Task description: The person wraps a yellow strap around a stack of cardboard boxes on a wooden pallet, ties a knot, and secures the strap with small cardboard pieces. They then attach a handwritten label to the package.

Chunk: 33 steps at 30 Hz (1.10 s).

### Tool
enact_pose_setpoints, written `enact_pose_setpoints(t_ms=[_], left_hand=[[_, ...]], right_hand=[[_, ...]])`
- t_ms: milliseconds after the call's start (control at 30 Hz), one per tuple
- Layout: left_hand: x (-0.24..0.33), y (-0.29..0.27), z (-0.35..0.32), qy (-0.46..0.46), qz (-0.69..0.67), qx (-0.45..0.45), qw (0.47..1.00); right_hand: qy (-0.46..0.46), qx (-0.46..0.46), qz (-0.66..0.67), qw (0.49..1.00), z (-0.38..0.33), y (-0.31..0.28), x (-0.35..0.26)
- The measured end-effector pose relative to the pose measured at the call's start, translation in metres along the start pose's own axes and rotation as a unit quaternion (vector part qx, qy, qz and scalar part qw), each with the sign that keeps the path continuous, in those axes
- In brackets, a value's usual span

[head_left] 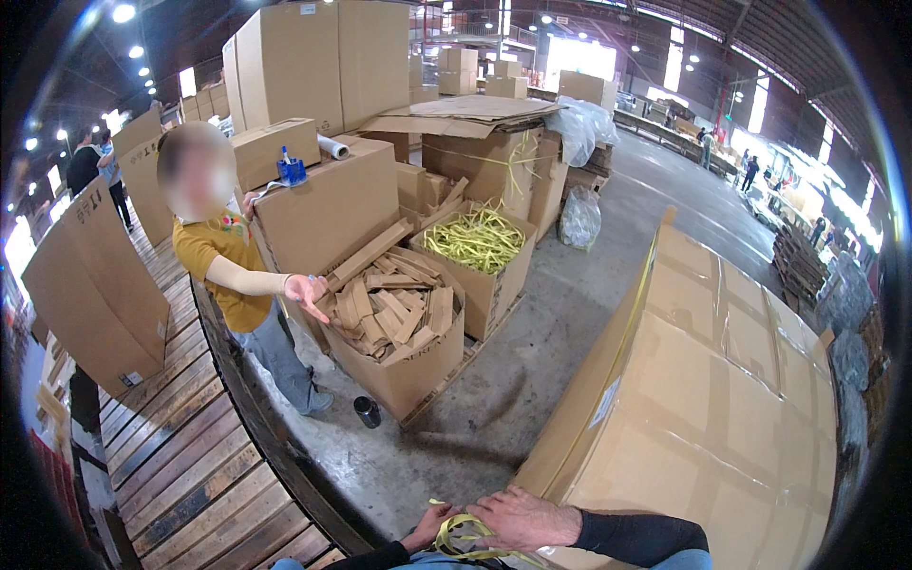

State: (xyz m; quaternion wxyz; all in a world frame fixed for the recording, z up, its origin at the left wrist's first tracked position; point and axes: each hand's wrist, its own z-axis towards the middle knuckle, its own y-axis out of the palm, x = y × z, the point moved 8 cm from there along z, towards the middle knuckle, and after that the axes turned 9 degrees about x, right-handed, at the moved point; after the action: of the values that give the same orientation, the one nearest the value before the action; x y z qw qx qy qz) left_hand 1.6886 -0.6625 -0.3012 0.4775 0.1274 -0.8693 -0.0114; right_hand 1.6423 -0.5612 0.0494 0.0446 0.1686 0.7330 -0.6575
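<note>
Low in the head view, both of my hands are close together in front of my body. My left hand [432, 526] is closed on a loose, looped piece of yellow strapping band [460, 534]. My right hand [528, 519] bends over the same band from the other side, its fingers curled against it. Part of the band hangs below the hands, and its lower end is hard to follow. Beside my right forearm lies a large taped cardboard box [708, 380], with a yellow strap running along its near-left edge.
A co-worker in a yellow shirt [223, 256] reaches a hand over a carton of cardboard scraps [408, 375]. Behind it stands a carton of yellow strapping [494, 285]. A slatted conveyor [204, 446] curves along the left. A black cylinder [367, 411] stands on the floor.
</note>
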Motion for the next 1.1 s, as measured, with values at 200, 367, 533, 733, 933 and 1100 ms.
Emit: enact_pose_setpoints(t_ms=[200,367,533,733,933,1100], left_hand=[[-0.031,-0.003,0.007,-0.124,-0.062,-0.016,0.99],[-0.022,0.001,0.016,0.066,0.012,-0.021,0.998],[0.029,-0.009,-0.007,0.022,-0.131,0.048,0.99],[0.179,-0.027,-0.063,0.23,-0.137,0.228,0.936],[0.289,0.011,-0.157,0.428,-0.127,0.124,0.886],[0.309,0.083,-0.212,0.464,-0.001,-0.004,0.886]], right_hand=[[0.0,0.006,0.001,1.0,-0.003,0.002,0.002],[0.028,-0.035,-0.007,0.999,-0.003,0.013,0.005],[0.013,-0.008,0.0,1.0,0.001,0.009,0.008],[0.028,-0.02,0.045,0.998,0.004,0.011,0.009],[0.056,0.009,0.182,0.982,0.002,-0.013,0.045],[0.208,0.326,0.01,0.922,-0.055,-0.094,0.156]])
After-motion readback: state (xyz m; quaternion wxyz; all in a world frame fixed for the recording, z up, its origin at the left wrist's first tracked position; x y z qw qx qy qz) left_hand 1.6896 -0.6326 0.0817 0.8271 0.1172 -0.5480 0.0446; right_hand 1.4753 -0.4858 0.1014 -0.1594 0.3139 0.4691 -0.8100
